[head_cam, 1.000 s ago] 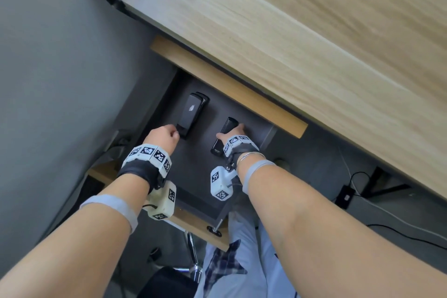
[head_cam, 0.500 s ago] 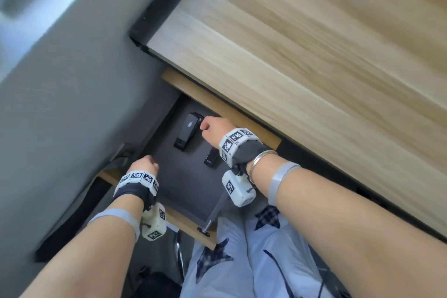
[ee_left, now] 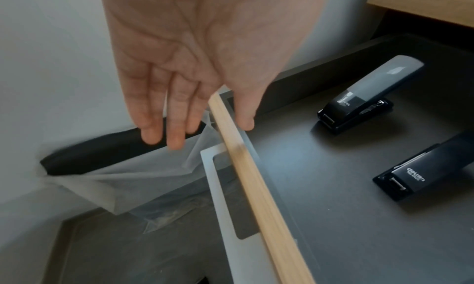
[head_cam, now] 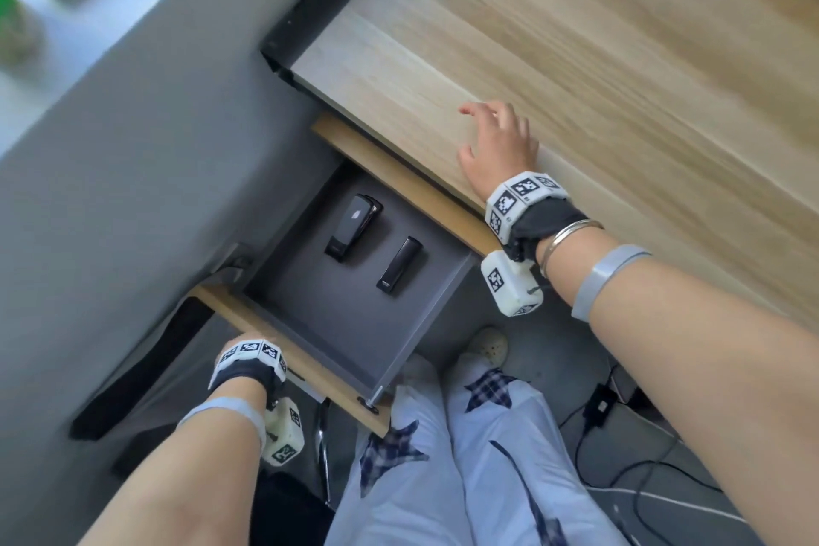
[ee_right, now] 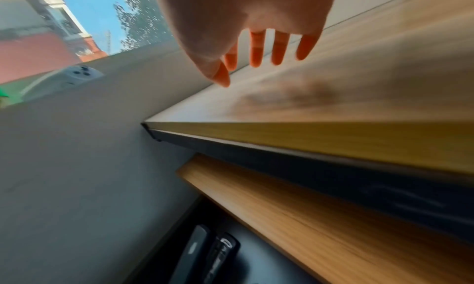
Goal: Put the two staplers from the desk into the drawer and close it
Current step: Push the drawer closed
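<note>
Right hand (head_cam: 498, 146) risen onto desk (head_cam: 620, 80); near stapler (ee_left: 425, 172) reads "deli".

Glossy plastic staplers (head_cam: 352, 227), matt drawer (head_cam: 337, 315)

Readable in the left wrist view: white brand lettering "deli", seen upside down, on the black top of the nearer stapler (ee_left: 420, 179), with a smaller line beneath it too tiny to read. Similar lettering on the farther stapler (ee_left: 364, 91), too blurred to read.
</note>
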Demonstrator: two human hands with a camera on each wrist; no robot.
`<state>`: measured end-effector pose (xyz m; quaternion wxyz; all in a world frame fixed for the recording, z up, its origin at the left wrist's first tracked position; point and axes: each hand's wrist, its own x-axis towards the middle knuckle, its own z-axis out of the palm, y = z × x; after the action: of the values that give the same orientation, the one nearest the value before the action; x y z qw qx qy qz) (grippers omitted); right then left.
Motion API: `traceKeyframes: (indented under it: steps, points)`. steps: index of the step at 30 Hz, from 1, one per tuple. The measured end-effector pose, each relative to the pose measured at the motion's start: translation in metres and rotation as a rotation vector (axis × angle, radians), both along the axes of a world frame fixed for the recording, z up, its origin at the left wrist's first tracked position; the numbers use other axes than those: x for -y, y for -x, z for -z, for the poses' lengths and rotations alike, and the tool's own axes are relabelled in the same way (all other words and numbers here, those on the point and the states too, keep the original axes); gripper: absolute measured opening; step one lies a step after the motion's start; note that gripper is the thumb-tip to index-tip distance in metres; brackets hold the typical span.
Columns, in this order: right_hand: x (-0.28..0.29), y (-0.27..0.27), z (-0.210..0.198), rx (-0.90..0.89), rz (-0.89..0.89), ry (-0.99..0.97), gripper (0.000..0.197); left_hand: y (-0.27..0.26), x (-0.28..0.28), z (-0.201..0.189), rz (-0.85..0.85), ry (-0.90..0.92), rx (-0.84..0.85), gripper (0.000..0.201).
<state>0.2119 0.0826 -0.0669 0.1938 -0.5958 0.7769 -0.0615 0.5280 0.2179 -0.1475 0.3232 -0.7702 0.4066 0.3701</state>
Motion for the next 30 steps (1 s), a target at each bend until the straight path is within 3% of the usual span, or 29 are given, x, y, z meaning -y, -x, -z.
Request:
traceKeyframes:
  steps: [2,4,7,13,18,20,27,30]
  points:
    - [-0.009,0.012,0.012,-0.056,0.006,-0.093,0.058,0.005,-0.003,-0.005,0.014,-0.049,0.022,0.053]
    - [-0.017,0.025,0.023,-0.114,-0.061,-0.144,0.059,0.009,-0.003,-0.003,0.073,-0.082,-0.002,0.041]
    - [-0.020,0.037,0.030,-0.169,-0.160,-0.169,0.058,0.016,0.001,-0.004,0.112,-0.118,0.033,0.035]
    - [-0.019,0.037,0.031,-0.200,-0.182,-0.150,0.058,0.034,0.014,-0.014,0.101,-0.201,0.027,0.017]
    - [-0.019,0.037,0.032,-0.209,-0.187,-0.147,0.059,0.041,0.023,-0.007,-0.072,0.028,-0.043,0.011]
    - [-0.019,0.037,0.031,-0.212,-0.196,-0.158,0.059,0.047,0.029,-0.004,-0.146,0.092,-0.061,0.029]
    - [-0.016,0.052,0.025,-0.128,-0.213,-0.210,0.063,0.078,0.061,0.004,-0.122,0.139,-0.109,0.033]
    - [-0.018,0.066,0.025,-0.136,-0.162,-0.228,0.073,0.095,0.081,0.006,-0.191,0.148,-0.130,0.024]
